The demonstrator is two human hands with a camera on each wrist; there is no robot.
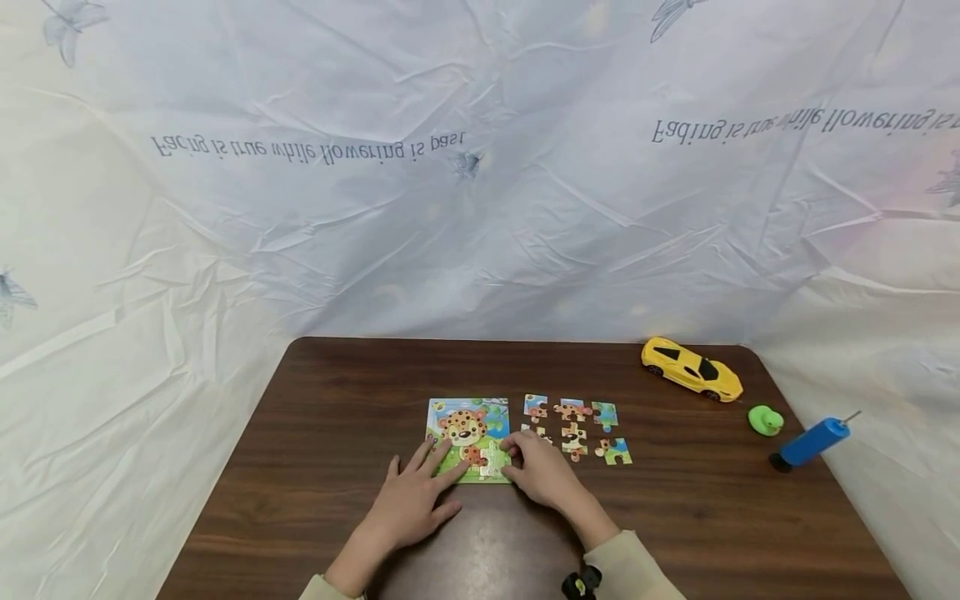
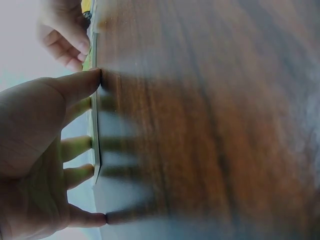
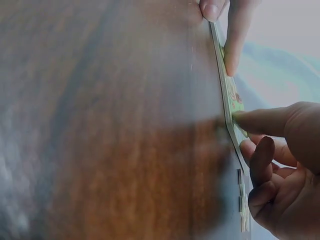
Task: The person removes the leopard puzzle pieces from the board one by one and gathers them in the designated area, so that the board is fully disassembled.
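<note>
A square jigsaw puzzle point(image 1: 491, 421) with a spotted cartoon leopard lies flat near the middle of the table. My left hand point(image 1: 408, 502) rests on its lower left, fingers spread; in the left wrist view the left hand's fingertips point(image 2: 85, 175) press along the board's edge. My right hand point(image 1: 542, 471) is at the lower right corner, where thumb and forefinger pinch a puzzle piece point(image 1: 491, 460) on the board. In the right wrist view the right thumb point(image 3: 260, 121) touches the board's face, with the other fingers curled. The hand partly hides the piece.
Several loose puzzle pieces point(image 1: 575, 440) lie right of the board, one partly behind the right hand. Farther right are a yellow toy car point(image 1: 690, 369), a green rubber duck point(image 1: 765, 420) and a blue cylinder with a thin metal tip point(image 1: 813, 442). A printed cloth point(image 1: 480, 250) hangs behind the table.
</note>
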